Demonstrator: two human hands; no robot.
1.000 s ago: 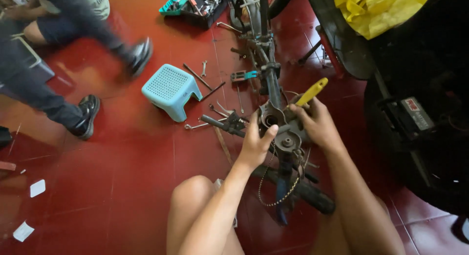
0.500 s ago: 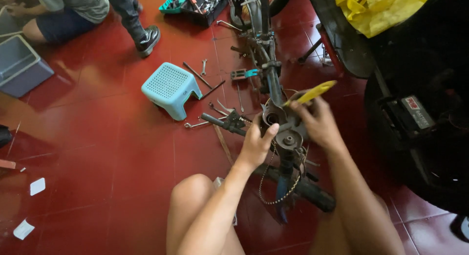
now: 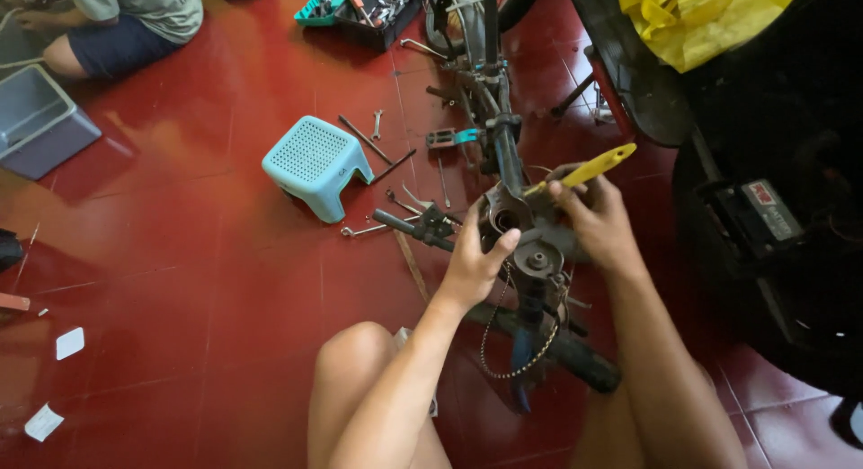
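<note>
Fingers of the right hand (image 3: 600, 224) hide the yellow tool's (image 3: 593, 168) tip.

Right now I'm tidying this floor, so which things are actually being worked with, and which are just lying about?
In use:
left hand on the bike frame's metal housing
right hand holding the yellow-handled tool

Lying about:
light blue stool
loose wrenches
open toolbox
grey bin
</note>
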